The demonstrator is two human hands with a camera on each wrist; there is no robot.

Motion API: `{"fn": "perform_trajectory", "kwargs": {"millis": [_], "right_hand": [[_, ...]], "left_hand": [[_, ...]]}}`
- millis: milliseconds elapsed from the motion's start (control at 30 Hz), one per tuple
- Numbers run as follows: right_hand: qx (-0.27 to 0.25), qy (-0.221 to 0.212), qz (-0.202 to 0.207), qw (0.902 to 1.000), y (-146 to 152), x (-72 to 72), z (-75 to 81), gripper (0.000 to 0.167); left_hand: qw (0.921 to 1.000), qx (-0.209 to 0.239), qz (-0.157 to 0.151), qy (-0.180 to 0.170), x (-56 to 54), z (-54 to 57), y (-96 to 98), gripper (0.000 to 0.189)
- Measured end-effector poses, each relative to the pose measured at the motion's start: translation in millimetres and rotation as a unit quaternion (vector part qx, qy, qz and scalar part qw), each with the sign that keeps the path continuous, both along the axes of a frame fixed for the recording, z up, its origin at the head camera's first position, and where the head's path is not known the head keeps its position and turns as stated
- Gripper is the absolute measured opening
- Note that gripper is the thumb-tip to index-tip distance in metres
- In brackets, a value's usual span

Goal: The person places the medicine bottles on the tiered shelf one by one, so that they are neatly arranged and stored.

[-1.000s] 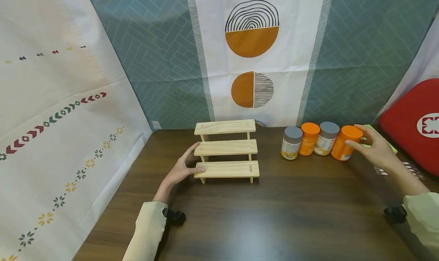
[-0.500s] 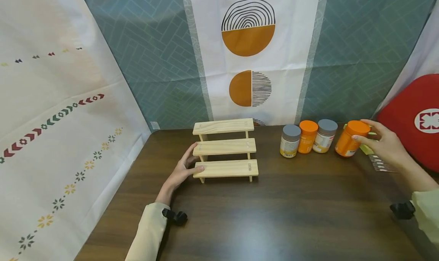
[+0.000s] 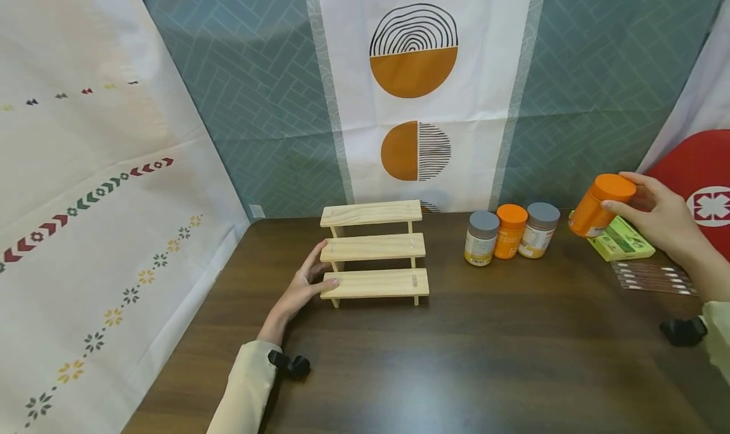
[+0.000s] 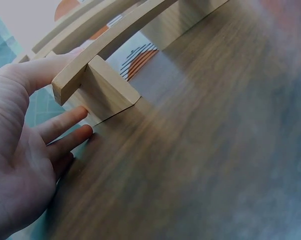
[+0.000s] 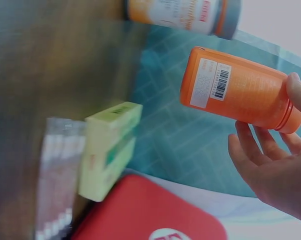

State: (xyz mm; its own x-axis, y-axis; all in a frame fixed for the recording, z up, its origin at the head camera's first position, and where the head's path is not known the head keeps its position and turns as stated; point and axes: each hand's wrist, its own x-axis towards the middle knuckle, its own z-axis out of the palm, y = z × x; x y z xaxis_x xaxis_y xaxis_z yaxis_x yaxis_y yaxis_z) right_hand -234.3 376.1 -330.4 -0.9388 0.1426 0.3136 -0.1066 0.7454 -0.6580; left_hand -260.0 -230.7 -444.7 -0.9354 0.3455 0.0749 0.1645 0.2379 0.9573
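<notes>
A three-step wooden display stand [image 3: 373, 249] is on the brown table at centre left. My left hand [image 3: 298, 288] holds its left end. The thumb [image 4: 45, 72] lies over the lowest step, and two fingertips are against the side support in the left wrist view. At the right, my right hand [image 3: 661, 215] grips an orange pill bottle [image 3: 599, 209] around its lid, tilted and lifted off the table. Its barcode label faces the right wrist camera. Standing in a row are a grey-capped bottle [image 3: 481, 239], an orange bottle [image 3: 510, 231] and another grey-capped bottle [image 3: 538, 230].
Beneath the lifted bottle lies a green-yellow box [image 3: 624, 239]. A clear pack of cotton swabs [image 3: 654, 278] is in front of it. At the far right stands a red case [image 3: 698, 168] with a white emblem. Patterned cloths [image 3: 274, 92] hang behind the table and along its left.
My right hand has lifted the orange pill bottle out of the row, up and to the right, tilting it. The green-yellow box has come into fuller view. My left hand stays on the stand.
</notes>
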Motion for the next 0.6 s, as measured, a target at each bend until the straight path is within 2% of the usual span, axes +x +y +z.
{"fn": "perform_trajectory", "kwargs": {"millis": [133,400,600], "right_hand": [[-0.019,0.025,-0.002,0.9995,-3,-5.3,13.0,0.07],[-0.028,0.023,0.008,0.9993,-19,-14.7,39.1,0.069],[-0.07,0.045,0.047,0.9954,-40,-19.0,47.2,0.066]], "left_hand": [[1.0,-0.002,0.001,-0.002,-0.3,-0.7,-0.5,0.088],[1.0,-0.001,0.002,-0.007,-0.3,1.3,-0.4,0.088],[0.9999,-0.003,0.003,-0.013,-0.3,-1.6,-0.5,0.088]]}}
